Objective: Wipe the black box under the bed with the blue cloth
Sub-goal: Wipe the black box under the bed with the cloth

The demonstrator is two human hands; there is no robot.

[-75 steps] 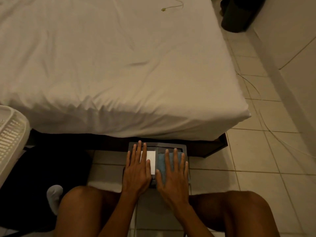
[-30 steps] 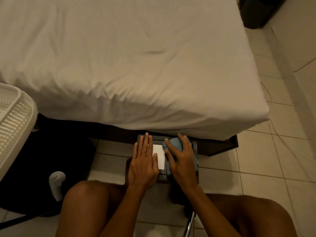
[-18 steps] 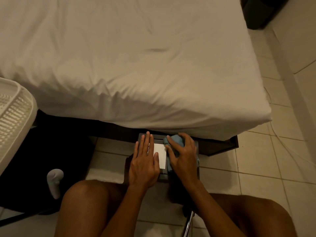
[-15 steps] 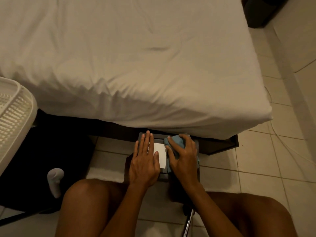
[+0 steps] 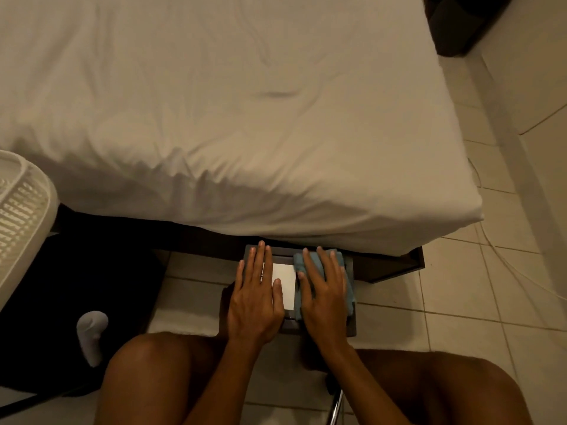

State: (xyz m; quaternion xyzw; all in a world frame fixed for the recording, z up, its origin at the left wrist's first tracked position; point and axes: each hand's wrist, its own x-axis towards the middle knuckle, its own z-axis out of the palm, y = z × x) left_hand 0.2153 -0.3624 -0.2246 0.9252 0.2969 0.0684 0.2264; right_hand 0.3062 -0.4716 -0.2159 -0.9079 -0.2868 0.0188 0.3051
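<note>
The black box (image 5: pixel 349 328) lies flat on the tiled floor, half out from under the bed (image 5: pixel 233 118), with a white label (image 5: pixel 284 283) on its lid. My left hand (image 5: pixel 256 297) rests flat on the left half of the lid, fingers together. My right hand (image 5: pixel 323 294) presses flat on the blue cloth (image 5: pixel 333 259), which covers the right half of the lid. Cloth edges show around the fingers and down the right side.
A white slatted basket (image 5: pixel 21 216) stands at the left edge over a dark mat (image 5: pixel 76 289) with a white sock (image 5: pixel 90 334). My bare knees frame the box. A thin cable (image 5: pixel 503 259) runs over the tiles at right. A dark object (image 5: pixel 460 23) sits by the wall.
My right hand went from curled around the bunched cloth to flat on it, and slid back toward me along the lid. The left hand stayed in place.
</note>
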